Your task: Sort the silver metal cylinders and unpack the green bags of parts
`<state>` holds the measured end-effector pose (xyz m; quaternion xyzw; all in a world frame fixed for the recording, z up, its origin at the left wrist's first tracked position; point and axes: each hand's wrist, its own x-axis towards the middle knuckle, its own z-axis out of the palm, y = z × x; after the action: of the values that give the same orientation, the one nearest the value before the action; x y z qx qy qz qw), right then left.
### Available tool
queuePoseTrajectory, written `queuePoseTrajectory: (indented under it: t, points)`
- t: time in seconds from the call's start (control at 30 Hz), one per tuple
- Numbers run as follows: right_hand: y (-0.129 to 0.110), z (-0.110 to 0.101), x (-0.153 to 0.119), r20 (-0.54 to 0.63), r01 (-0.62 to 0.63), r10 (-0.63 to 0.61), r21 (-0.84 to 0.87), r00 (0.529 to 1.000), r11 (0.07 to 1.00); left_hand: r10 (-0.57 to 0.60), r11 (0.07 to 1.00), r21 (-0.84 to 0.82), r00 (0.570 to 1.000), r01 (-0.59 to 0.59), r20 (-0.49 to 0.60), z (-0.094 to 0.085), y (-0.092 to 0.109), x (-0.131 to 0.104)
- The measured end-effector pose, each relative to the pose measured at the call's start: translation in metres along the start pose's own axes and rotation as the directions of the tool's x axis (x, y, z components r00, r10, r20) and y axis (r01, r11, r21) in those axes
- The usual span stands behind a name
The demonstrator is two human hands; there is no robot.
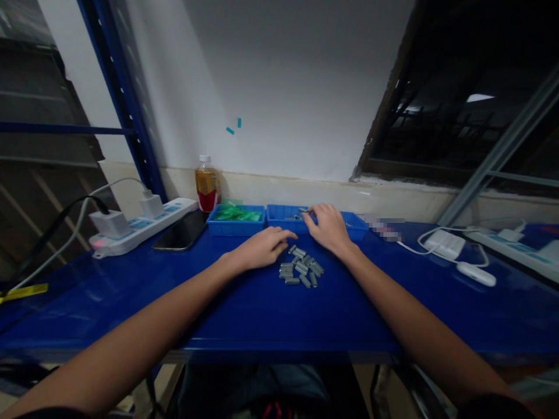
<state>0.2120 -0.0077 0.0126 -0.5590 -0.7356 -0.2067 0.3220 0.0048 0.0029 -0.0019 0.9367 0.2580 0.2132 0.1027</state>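
Several small grey metal pieces point(301, 269), short and oblong, lie in a loose pile on the blue table. My left hand point(264, 247) rests just left of the pile, its fingers stretched out and apart, holding nothing I can see. Over the front of the middle blue bin point(282, 224) reaches my right hand point(328, 226). Its thumb and fingertips close on a small metal piece point(303, 210) above the bin. More small metal parts show inside that bin, too small to name. Part of the bin on the right point(354, 233) is hidden behind my right hand.
To the left, a blue bin point(236, 230) holds green plastic pieces. A drink bottle point(207, 183), a phone point(181, 231) and a power strip point(146, 224) stand or lie further left. A white charger point(445, 243) and a white case point(476, 273) lie on the right.
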Motion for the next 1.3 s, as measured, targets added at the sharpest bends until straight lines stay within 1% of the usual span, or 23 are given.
queuePoseTrajectory:
  t: [0.07,0.13,0.27,0.33,0.4,0.47,0.53,0.57,0.63,0.7,0.73,0.77,0.83,0.9,0.97,1.03,1.13,1.23,1.3]
  points:
    - [0.005,0.003,-0.001,0.027,-0.016,0.016,-0.007,1.0,1.0,0.053,0.996,0.072,0.997,-0.057,0.049,0.006,-0.003,0.0]
    - [0.005,0.002,-0.006,0.075,0.004,-0.006,0.037,0.997,0.999,0.044,0.994,0.096,0.996,-0.051,0.075,0.011,-0.006,0.001]
    - [-0.005,-0.001,-0.016,0.181,0.088,-0.125,0.201,0.975,0.976,-0.03,0.998,0.062,0.999,0.029,0.012,0.016,-0.011,0.003]
    - [-0.01,0.0,-0.019,0.214,0.141,-0.2,0.262,0.956,0.955,-0.1,0.995,-0.028,0.994,0.099,-0.039,0.017,-0.012,0.004]
    - [-0.012,0.002,-0.02,0.236,0.191,-0.269,0.307,0.934,0.932,-0.181,0.973,-0.166,0.978,0.163,-0.103,0.017,-0.013,0.005]
    - [-0.014,0.003,-0.021,0.243,0.227,-0.318,0.337,0.917,0.914,-0.232,0.939,-0.297,0.958,0.174,-0.171,0.017,-0.013,0.007]
    - [-0.015,0.002,-0.021,0.228,0.246,-0.334,0.343,0.915,0.907,-0.252,0.906,-0.394,0.944,0.152,-0.215,0.018,-0.012,0.008]
    - [-0.016,0.001,-0.021,0.218,0.251,-0.334,0.337,0.917,0.908,-0.263,0.887,-0.438,0.94,0.146,-0.219,0.018,-0.012,0.009]
    - [-0.017,0.0,-0.02,0.207,0.257,-0.328,0.305,0.922,0.917,-0.293,0.836,-0.526,0.937,0.156,-0.188,0.019,-0.011,0.011]
    - [-0.016,0.001,-0.017,0.201,0.246,-0.296,0.239,0.934,0.939,-0.316,0.79,-0.583,0.941,0.19,-0.123,0.017,-0.009,0.01]
    - [-0.014,0.002,-0.014,0.189,0.224,-0.26,0.191,0.947,0.956,-0.315,0.784,-0.584,0.946,0.211,-0.08,0.014,-0.008,0.01]
    - [-0.011,0.004,-0.011,0.167,0.188,-0.209,0.135,0.963,0.973,-0.298,0.797,-0.559,0.954,0.229,-0.032,0.012,-0.008,0.008]
    - [-0.002,0.01,-0.005,0.098,0.08,-0.083,0.031,0.992,0.996,-0.229,0.873,-0.429,0.971,0.234,0.065,0.005,-0.006,0.006]
    - [0.008,0.015,-0.001,0.031,-0.013,0.014,-0.034,0.999,0.999,-0.156,0.948,-0.255,0.977,0.189,0.146,0.0,-0.005,0.003]
    - [0.015,0.018,0.0,0.001,-0.049,0.049,-0.052,0.999,0.997,-0.12,0.983,-0.115,0.974,0.144,0.191,-0.003,-0.004,0.002]
    - [0.016,0.016,-0.002,0.016,-0.037,0.037,-0.024,0.999,0.999,-0.111,0.993,-0.016,0.976,0.115,0.185,-0.004,-0.005,0.001]
    - [0.007,0.008,-0.01,0.108,0.03,-0.039,0.086,0.993,0.996,-0.059,0.996,0.076,0.981,0.046,0.183,-0.007,-0.007,0.0]
    - [-0.008,-0.001,-0.018,0.212,0.122,-0.166,0.209,0.963,0.97,-0.011,0.994,0.104,0.971,-0.015,0.237,-0.01,-0.01,-0.001]
    - [-0.016,-0.005,-0.022,0.25,0.176,-0.242,0.26,0.937,0.95,-0.01,0.993,0.121,0.975,-0.017,0.22,-0.01,-0.011,-0.001]
